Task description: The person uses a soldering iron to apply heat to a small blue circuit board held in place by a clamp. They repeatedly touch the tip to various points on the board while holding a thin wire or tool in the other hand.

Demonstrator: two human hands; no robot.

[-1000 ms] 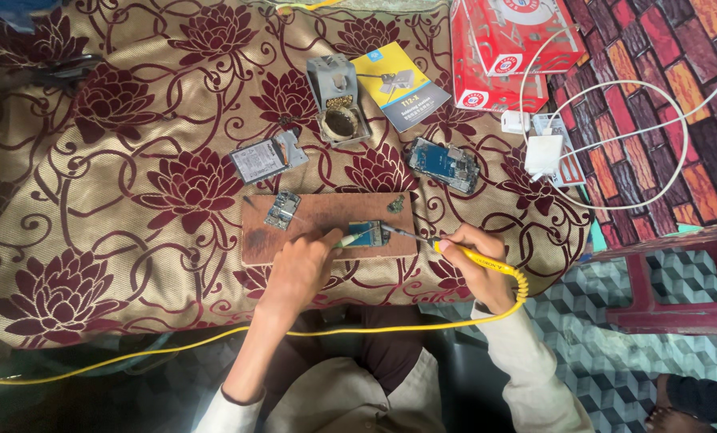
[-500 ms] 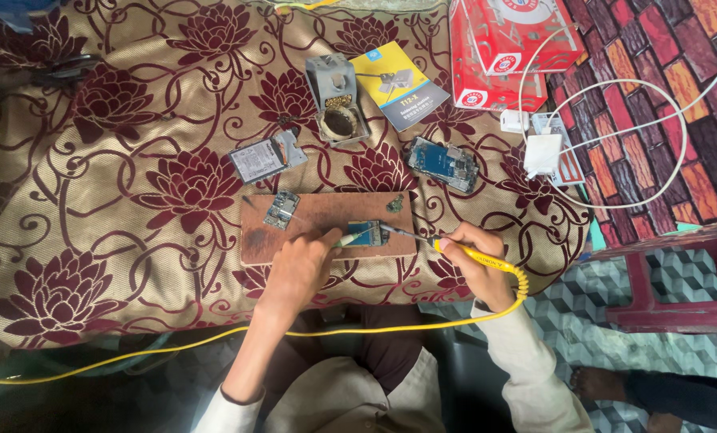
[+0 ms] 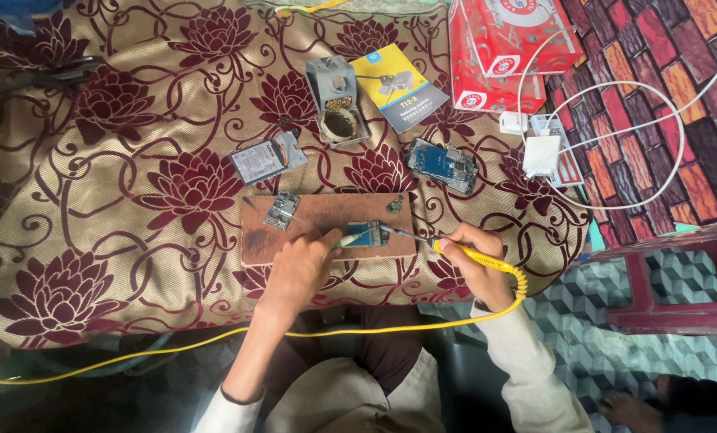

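At frame centre, the small circuit board point(image 3: 366, 234) lies on the wooden board point(image 3: 326, 216). Left hand point(image 3: 298, 269) fingers pinch it down; right hand point(image 3: 475, 261) fingers clamp the yellow soldering iron point(image 3: 455, 250). Judged light, fragile: hold by edges.

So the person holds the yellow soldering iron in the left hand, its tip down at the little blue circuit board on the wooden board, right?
Not quite. The head view shows the yellow soldering iron in the right hand, not the left. Its tip is indeed down at the little blue circuit board on the wooden board, while the left hand rests beside it.
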